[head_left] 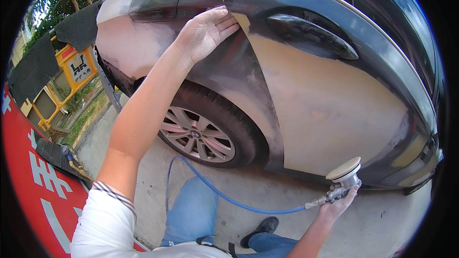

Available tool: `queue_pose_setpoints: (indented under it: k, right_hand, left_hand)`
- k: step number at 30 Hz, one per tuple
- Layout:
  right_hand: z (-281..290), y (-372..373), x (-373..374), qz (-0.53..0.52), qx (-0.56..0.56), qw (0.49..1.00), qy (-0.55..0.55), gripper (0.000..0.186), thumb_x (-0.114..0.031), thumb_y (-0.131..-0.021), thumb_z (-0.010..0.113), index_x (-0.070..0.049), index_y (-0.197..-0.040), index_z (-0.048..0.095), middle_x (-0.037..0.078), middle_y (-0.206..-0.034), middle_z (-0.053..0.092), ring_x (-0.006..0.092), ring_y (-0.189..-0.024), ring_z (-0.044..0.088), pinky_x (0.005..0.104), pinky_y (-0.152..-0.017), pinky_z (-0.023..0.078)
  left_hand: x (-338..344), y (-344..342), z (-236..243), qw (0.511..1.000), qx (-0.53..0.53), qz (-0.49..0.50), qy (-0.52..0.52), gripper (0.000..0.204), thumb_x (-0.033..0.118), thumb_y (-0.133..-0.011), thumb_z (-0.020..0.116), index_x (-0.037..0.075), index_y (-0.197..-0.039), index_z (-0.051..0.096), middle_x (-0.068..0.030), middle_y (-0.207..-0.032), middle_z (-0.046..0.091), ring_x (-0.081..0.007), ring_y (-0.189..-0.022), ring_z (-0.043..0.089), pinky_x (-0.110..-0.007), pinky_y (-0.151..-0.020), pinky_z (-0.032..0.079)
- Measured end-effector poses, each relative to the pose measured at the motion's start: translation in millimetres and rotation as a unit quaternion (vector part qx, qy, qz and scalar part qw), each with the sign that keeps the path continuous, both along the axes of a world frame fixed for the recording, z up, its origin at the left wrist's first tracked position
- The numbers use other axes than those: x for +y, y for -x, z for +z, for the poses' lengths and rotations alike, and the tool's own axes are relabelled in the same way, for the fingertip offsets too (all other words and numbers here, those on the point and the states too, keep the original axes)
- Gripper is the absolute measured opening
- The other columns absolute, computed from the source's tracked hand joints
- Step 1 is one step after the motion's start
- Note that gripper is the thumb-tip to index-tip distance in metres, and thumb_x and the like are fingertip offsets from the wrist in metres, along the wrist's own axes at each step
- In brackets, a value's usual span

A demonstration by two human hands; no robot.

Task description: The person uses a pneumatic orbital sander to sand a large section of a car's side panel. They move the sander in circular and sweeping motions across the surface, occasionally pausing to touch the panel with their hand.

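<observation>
A dark car [248, 67] fills the upper view, its side coated in patches of tan and pinkish filler. My left hand [206, 31], dusty white, reaches up to the body panel near the rear door's edge, fingers stretched out against the surface. Down at the right, my right hand [337, 206] grips a pneumatic sander [345, 181] with its round pad [344, 168] turned upward, away from the panel. A blue air hose [258, 209] runs from the sander's fitting. The black door handle [313, 36] is right of my left hand.
The rear wheel [196, 134] stands below my left forearm. The hose loops over the concrete floor [229, 181] by my legs. At the left are a yellow barrier [76, 69], dark mats [36, 74] hung over it, and a red banner [28, 162] with white characters.
</observation>
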State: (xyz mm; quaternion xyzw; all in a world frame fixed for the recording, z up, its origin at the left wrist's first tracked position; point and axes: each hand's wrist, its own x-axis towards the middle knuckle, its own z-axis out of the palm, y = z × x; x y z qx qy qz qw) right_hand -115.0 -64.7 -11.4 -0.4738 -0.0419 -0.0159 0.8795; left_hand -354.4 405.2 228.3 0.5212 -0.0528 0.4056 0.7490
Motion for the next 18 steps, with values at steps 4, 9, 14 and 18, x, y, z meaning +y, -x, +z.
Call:
queue_pose_setpoints:
  k: [4, 9, 14, 18]
  right_hand:
    - [-2, 7, 5, 0.016, 0.001, 1.0, -0.018, 0.059, -0.057, -0.103, 0.067, -0.007, -0.132, 0.056, 0.008, -0.113, 0.063, 0.0152, -0.088, 0.061, 0.0305, -0.069, 0.051]
    - [-5, 16, 2, 0.042, -0.007, 0.999, -0.006, 0.056, -0.052, -0.104, 0.068, -0.006, -0.134, 0.055, 0.01, -0.11, 0.061, 0.0173, -0.08, 0.06, 0.0306, -0.064, 0.05]
    - [-6, 19, 11, 0.039, -0.02, 0.999, 0.0, 0.055, -0.048, -0.103, 0.07, -0.006, -0.135, 0.054, 0.011, -0.109, 0.061, 0.0175, -0.08, 0.06, 0.0299, -0.063, 0.051]
    - [-13, 23, 24, 0.059, -0.023, 0.998, -0.006, 0.054, -0.046, -0.103, 0.071, -0.006, -0.134, 0.053, 0.011, -0.11, 0.062, 0.0179, -0.08, 0.062, 0.0299, -0.063, 0.053]
  left_hand:
    - [-2, -7, 3, 1.0, 0.003, 0.022, 0.022, 0.02, 0.013, -0.105, 0.068, 0.002, -0.121, 0.065, -0.0143, -0.128, 0.069, -0.0283, -0.127, 0.065, -0.044, -0.121, 0.049]
    - [-9, -9, 4, 0.997, 0.008, 0.06, 0.038, 0.021, 0.015, -0.106, 0.069, 0.001, -0.121, 0.066, -0.012, -0.124, 0.07, -0.0243, -0.12, 0.068, -0.041, -0.116, 0.054]
    - [-6, -6, 16, 0.993, 0.08, 0.074, -0.054, 0.022, 0.018, -0.107, 0.07, 0.001, -0.12, 0.069, -0.0084, -0.119, 0.073, -0.019, -0.114, 0.07, -0.036, -0.111, 0.057]
    - [-7, -7, 28, 0.938, 0.21, 0.212, -0.177, 0.036, 0.03, -0.103, 0.078, -0.002, -0.118, 0.072, -0.0107, -0.12, 0.074, -0.0166, -0.109, 0.072, -0.033, -0.104, 0.061]
